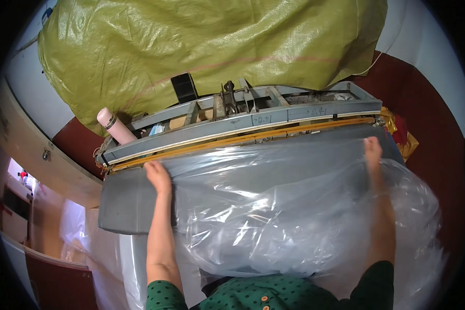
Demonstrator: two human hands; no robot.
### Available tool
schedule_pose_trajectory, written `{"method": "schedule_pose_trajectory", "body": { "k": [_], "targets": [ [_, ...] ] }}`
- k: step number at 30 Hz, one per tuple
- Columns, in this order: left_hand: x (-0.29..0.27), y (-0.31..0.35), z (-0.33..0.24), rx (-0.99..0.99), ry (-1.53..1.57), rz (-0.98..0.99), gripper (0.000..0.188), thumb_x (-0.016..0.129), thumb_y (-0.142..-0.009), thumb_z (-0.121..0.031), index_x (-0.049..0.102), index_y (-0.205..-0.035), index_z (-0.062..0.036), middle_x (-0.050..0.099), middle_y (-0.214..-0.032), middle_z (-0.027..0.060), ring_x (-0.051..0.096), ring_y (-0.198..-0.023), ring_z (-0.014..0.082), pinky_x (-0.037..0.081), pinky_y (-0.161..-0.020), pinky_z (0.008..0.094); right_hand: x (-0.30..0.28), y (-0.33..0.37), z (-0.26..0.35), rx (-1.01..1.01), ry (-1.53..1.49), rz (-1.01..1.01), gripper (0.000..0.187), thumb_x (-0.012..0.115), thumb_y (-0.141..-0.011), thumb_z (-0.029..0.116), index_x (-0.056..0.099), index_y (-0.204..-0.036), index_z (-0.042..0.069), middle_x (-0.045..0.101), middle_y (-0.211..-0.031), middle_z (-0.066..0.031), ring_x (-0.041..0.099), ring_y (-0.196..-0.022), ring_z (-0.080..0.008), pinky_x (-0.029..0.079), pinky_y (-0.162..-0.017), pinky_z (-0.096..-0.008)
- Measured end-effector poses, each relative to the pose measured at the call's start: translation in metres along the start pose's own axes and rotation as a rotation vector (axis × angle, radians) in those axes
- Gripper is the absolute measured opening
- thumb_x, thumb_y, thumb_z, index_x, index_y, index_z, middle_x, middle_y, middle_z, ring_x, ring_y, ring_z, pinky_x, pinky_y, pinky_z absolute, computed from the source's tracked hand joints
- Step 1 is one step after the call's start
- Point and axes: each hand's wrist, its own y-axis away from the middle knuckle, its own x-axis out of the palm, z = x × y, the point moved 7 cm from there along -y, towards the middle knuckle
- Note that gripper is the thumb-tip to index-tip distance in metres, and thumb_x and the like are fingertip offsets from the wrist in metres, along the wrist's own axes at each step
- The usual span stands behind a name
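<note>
A wide piece of clear plastic film (263, 206) lies spread across the grey padded work surface (123, 199), wrinkled and shiny toward my body. At its upper left edge, my left hand (159, 177) is closed with the fingers pinched on the film, just below the orange strip (212, 148). My right hand (373, 151) is closed too, gripping the film near the far right end of the surface. Loose folds of the film hang around my right forearm and over the near edge.
Beyond the surface runs a long grey metal frame (217, 128) with a mechanism in its middle. A pink bottle (115, 127) and a black phone-like slab (184, 88) stand along it. Behind is a large yellow-green woven sack (217, 46). A wooden door (46, 139) is at the left.
</note>
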Motion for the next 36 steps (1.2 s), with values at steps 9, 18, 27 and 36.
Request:
{"method": "schedule_pose_trajectory", "body": {
  "k": [9,18,27,36],
  "targets": [
    [-0.007,-0.042,0.061,-0.169,0.054,-0.021,0.02,0.048,-0.087,-0.016,0.045,-0.076,-0.0005,0.051,-0.068,0.0105,0.046,-0.062,0.0195,0.041,-0.062,0.032,0.113,-0.026,0.021,0.243,-0.467,-0.049,0.017,0.065,-0.081,0.015,0.054,-0.077,0.002,0.054,-0.062,-0.0008,0.046,-0.054,-0.0064,0.04,-0.053,-0.0225],
    [-0.007,-0.04,0.075,-0.347,0.169,-0.099,0.011,0.049,-0.084,-0.011,0.043,-0.08,-0.0026,0.047,-0.066,0.0033,0.043,-0.06,0.012,0.04,-0.057,0.0262,0.098,-0.025,0.043,0.329,-0.589,0.0,0.021,0.058,-0.078,0.004,0.04,-0.066,0.006,0.045,-0.056,0.0026,0.039,-0.047,-0.0044,0.036,-0.045,-0.0204],
    [-0.023,-0.023,0.089,-0.665,0.44,0.16,0.019,0.052,-0.082,-0.009,0.05,-0.097,0.001,0.053,-0.086,0.0076,0.05,-0.074,0.0161,0.043,-0.068,0.0292,0.105,-0.028,0.025,0.366,-0.556,0.065,0.016,0.056,-0.077,0.004,0.046,-0.064,0.005,0.047,-0.056,0.0018,0.042,-0.05,-0.004,0.038,-0.046,-0.0209],
    [-0.066,0.0,0.02,0.029,-0.221,0.163,0.008,0.055,-0.078,-0.006,0.059,-0.078,0.0005,0.059,-0.08,0.0159,0.055,-0.081,0.0321,0.043,-0.075,0.0384,0.011,0.016,0.123,0.022,-0.17,0.082,0.024,0.065,-0.077,0.012,0.049,-0.064,-0.001,0.042,-0.055,-0.0029,0.039,-0.056,-0.0079,0.036,-0.053,-0.0246]
  ]
}}
